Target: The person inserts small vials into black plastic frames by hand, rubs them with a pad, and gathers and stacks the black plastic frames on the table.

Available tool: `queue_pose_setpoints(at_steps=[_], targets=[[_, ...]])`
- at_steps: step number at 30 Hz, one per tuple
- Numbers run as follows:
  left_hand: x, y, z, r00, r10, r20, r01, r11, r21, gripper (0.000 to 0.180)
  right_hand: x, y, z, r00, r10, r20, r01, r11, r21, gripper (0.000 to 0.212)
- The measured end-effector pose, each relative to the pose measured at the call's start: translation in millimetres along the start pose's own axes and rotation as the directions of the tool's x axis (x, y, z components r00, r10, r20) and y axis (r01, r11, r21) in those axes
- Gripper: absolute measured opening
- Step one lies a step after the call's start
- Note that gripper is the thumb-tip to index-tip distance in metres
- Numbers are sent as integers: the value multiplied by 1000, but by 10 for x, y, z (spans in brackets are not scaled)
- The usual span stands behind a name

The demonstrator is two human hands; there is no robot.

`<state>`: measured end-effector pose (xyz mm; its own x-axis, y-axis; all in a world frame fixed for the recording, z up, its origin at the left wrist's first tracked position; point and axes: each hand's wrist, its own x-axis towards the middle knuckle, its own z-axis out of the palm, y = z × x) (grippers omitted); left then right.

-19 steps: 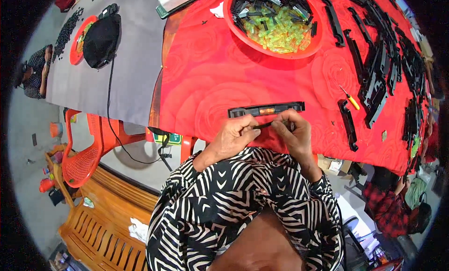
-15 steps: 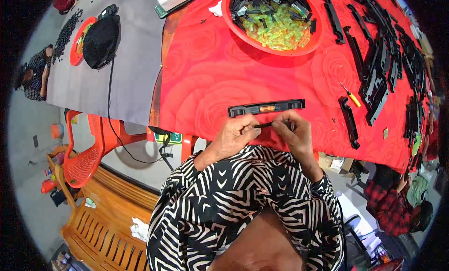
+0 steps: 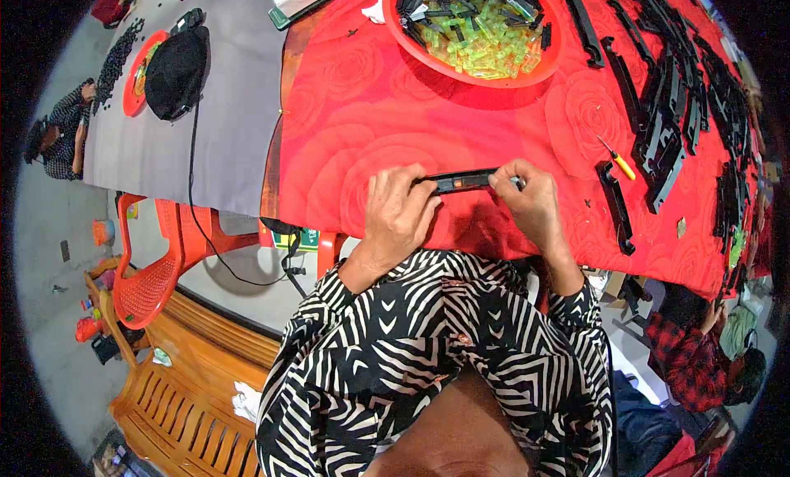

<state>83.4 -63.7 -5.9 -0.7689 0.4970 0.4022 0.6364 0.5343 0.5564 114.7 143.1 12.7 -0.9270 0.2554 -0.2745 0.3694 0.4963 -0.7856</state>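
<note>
A long, narrow black plastic part [image 3: 466, 181] with a small orange piece in its middle lies across the red cloth in front of me. My left hand [image 3: 398, 209] is closed round its left end, the fingers covering that end. At the other end, my right hand [image 3: 527, 199] has thumb and fingers pinched together against the part. A small greyish bit shows by the right fingertips, too small to name; what they pinch is mostly hidden.
A red basin [image 3: 494, 80] of yellow-green and black plastic pieces stands at the far side. Many long black parts [image 3: 662, 152] lie at the right, near a yellow-handled screwdriver [image 3: 623, 166]. Left of the red cloth is a grey table [image 3: 239, 90] with a black cap [image 3: 177, 74]; a red chair [image 3: 148, 283] stands below.
Both hands have moved forward from a small dark piece pinched between them to the ends of the long black part. The hands are farther apart now.
</note>
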Motion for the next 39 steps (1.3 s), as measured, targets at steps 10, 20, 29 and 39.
queue_pose_setpoints(at_steps=[10, 20, 29, 39], targets=[[15, -35, 242, 992, 49, 116, -55, 997, 54, 24, 80, 2, 135, 1000, -18, 24, 20, 997, -70, 18], [5, -41, 302, 993, 16, 115, -24, 997, 68, 25, 134, -4, 146, 988, -150, 18, 149, 945, -290, 14], [80, -6, 521, 994, 107, 18, -108, 988, 107, 25, 146, -35, 135, 993, -111, 36, 117, 943, -312, 15], [41, 10, 644, 997, 80, -18, -79, 996, 27, 16, 93, -28, 104, 994, -106, 17, 107, 953, -284, 15]])
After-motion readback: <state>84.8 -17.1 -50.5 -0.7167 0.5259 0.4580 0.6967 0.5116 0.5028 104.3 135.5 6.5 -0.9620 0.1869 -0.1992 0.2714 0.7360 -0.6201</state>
